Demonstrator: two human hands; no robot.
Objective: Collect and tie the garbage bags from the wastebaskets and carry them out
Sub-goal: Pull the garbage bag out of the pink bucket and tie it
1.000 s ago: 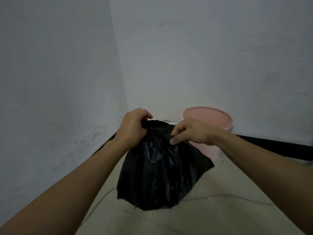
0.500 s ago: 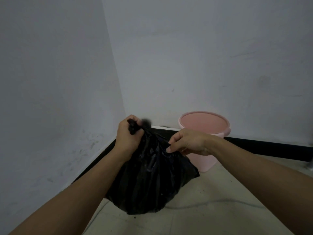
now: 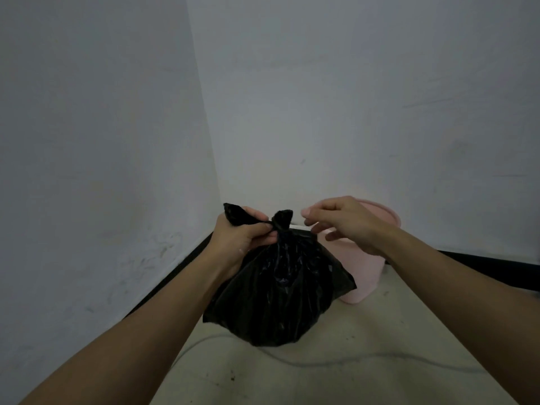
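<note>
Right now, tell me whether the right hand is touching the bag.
Apart. Head view shows pale wall between the open right hand and the bag; only the left hand grips its tail.

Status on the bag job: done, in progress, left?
Done: black garbage bag is out of the pink wastebasket, neck cinched with two tails up. In hand: left hand grips one tail; right hand is open, off the bag. Left: snug the knot if needed, carry it out.
</note>
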